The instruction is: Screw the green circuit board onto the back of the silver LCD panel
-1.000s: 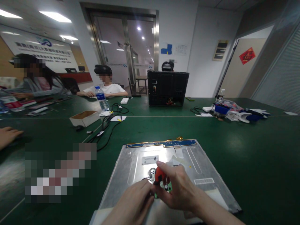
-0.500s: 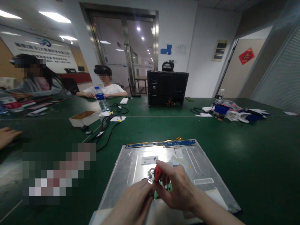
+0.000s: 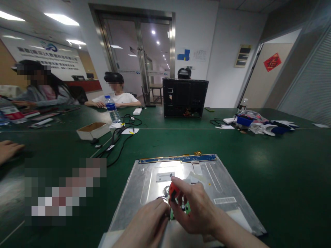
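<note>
A silver metal display panel (image 3: 222,182) lies back-up on the green table, with a blue circuit strip (image 3: 178,159) along its far edge. Over its near middle my right hand (image 3: 198,210) is closed on a red-handled tool (image 3: 173,191). A small green circuit board (image 3: 186,207) shows under that hand's fingers. My left hand (image 3: 148,224) is curled beside it, fingertips pressed at the board's left edge; what it grips is hidden.
A black computer case (image 3: 184,97) stands at the table's far middle. Black cables (image 3: 117,137), a cardboard box (image 3: 93,130) and a water bottle (image 3: 111,108) lie to the left. Gloves and a blue tray (image 3: 258,124) lie far right. Two seated people and another person's hand (image 3: 9,150) are at the left.
My right hand and the red-handled tool shifted slightly left and down over the board. Little else moved.
</note>
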The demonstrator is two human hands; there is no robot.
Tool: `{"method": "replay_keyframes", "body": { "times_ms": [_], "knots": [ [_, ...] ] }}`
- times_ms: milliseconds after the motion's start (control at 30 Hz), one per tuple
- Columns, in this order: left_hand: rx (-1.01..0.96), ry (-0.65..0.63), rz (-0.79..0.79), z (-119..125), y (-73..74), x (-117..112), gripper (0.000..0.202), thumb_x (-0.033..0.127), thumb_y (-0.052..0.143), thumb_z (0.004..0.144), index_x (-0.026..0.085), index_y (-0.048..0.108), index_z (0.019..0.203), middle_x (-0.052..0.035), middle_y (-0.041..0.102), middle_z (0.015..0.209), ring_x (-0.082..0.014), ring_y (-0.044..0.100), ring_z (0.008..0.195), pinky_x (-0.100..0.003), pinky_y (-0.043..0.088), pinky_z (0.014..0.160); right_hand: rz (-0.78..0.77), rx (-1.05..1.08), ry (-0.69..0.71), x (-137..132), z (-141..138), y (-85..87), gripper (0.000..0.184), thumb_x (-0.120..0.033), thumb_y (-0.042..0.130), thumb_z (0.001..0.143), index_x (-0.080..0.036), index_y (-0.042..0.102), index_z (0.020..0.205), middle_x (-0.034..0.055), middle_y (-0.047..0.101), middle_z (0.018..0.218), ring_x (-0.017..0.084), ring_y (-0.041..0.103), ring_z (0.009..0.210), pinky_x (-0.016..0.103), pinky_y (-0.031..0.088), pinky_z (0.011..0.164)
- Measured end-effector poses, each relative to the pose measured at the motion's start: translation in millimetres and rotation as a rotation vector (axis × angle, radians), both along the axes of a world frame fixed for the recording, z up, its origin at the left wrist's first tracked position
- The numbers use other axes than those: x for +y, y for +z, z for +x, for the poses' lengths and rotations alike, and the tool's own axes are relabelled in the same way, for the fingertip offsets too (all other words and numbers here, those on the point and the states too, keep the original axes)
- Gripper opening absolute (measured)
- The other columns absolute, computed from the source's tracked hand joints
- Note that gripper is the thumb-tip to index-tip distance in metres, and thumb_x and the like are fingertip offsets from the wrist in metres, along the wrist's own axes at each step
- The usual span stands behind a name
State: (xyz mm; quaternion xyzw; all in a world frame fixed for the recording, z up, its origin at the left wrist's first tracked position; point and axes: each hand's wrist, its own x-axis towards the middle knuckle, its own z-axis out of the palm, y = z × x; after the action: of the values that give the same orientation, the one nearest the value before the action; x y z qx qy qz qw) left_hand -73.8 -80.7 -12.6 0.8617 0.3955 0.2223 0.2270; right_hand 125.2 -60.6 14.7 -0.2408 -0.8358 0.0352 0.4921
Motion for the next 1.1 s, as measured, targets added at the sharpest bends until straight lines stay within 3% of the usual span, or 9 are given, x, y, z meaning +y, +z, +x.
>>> {"method": "replay_keyframes", "body": {
  "times_ms": [267,600,767,967,1100],
  "knots": [
    [-0.03,-0.041,-0.029,1.8,-0.6,-0.5,0.02,0.016,0.045,0.091,0.022,0.059,0.103,-0.0076,0.068,0.099,-0.0217,0.065,0.088,-0.031,0.053,0.079,0.003,0.014,-0.004,4.8,-0.2,-6.0,0.045,-0.029,0.046,0.099,-0.021,0.033,0.141,0.0024,0.072,0.085,0.012,0.058,0.05,0.025,0.047,0.05],
    [0.012,-0.021,-0.027,-0.1,-0.2,-1.0,0.017,0.017,0.045,0.091,0.022,0.059,0.099,-0.0071,0.066,0.095,-0.021,0.064,0.084,-0.031,0.052,0.08,-0.001,-0.004,0.047,2.0,1.5,-0.6,0.058,-0.014,0.046,0.09,-0.015,0.03,0.145,0.0069,0.074,0.092,0.014,0.063,0.056,0.027,0.049,0.054],
    [0.003,-0.03,-0.023,0.9,0.1,0.5,0.018,0.016,0.044,0.09,0.022,0.058,0.099,-0.0074,0.067,0.096,-0.0215,0.064,0.085,-0.031,0.052,0.078,-0.038,-0.014,0.007,1.7,2.3,-5.4,0.054,-0.018,0.048,0.092,-0.018,0.031,0.144,0.0037,0.073,0.087,0.013,0.061,0.054,0.027,0.047,0.053],
    [-0.023,-0.043,-0.026,1.8,-0.3,0.5,0.017,0.017,0.043,0.093,0.022,0.057,0.101,-0.0077,0.067,0.099,-0.0218,0.065,0.088,-0.031,0.052,0.079,0.02,-0.008,0.021,3.5,-0.3,-4.7,0.045,-0.027,0.049,0.098,-0.023,0.033,0.14,0.0007,0.071,0.083,0.013,0.059,0.054,0.025,0.043,0.051],
    [-0.02,-0.047,-0.032,1.4,-0.5,0.2,0.017,0.016,0.043,0.092,0.022,0.057,0.099,-0.0072,0.067,0.1,-0.0215,0.065,0.088,-0.032,0.052,0.08,0.001,-0.011,0.028,2.0,-0.9,-2.9,0.05,-0.024,0.048,0.096,-0.022,0.03,0.142,0.002,0.071,0.085,0.014,0.059,0.054,0.026,0.042,0.05]
  ]
}}
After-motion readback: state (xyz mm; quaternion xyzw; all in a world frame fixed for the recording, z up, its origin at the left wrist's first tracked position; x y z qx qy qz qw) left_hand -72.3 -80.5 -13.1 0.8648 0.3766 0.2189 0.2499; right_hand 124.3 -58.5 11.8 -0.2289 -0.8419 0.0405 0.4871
